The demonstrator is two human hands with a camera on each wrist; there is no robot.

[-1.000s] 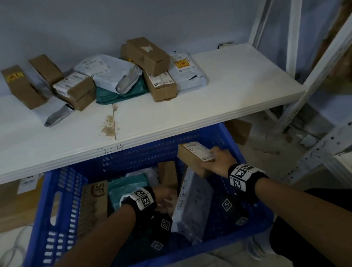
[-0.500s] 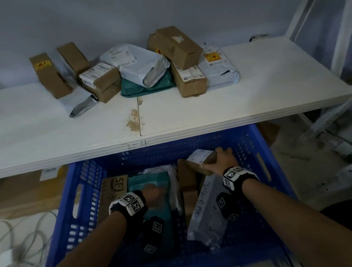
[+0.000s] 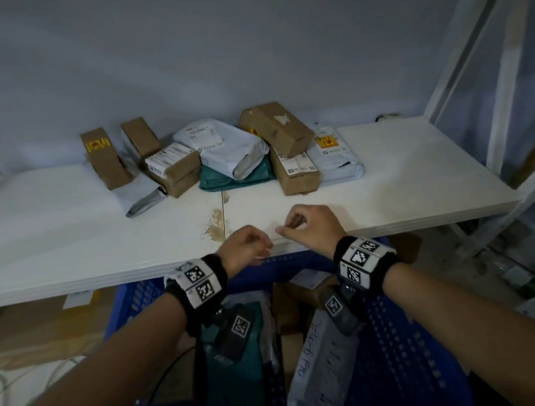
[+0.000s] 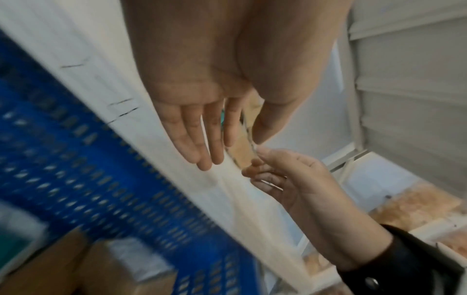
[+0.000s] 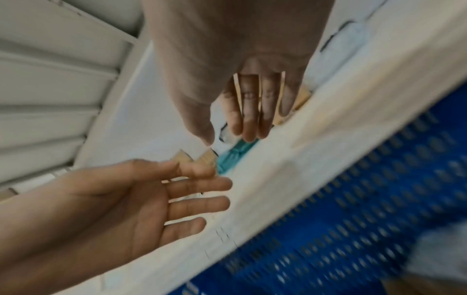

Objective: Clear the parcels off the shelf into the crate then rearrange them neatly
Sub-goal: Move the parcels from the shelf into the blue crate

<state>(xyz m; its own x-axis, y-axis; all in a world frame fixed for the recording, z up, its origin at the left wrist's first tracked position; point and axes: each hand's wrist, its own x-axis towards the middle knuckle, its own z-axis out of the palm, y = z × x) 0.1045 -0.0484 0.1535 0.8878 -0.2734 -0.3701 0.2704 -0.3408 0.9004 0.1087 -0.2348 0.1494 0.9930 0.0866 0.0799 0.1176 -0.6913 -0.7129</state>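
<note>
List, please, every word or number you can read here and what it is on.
Handwriting on the mailer in the crate: digits and dashes, perhaps "3-14-6", not certain.
Box labels on the shelf: too small to read.
Yellow stickers: blurred.
Wrist tags: code patterns, no words.

White shelf [image 3: 386,177] is carrying a messy pile of parcels along its back: brown boxes [image 3: 276,128], grey mailers [image 3: 223,148] and a teal bag [image 3: 235,179] that's peeking out from under one mailer. A brown stain [image 3: 216,227] is sitting near the front edge by the seam. Blue crate [image 3: 398,336] is sitting on the floor [image 3: 456,258] below, holding more parcels.
</note>
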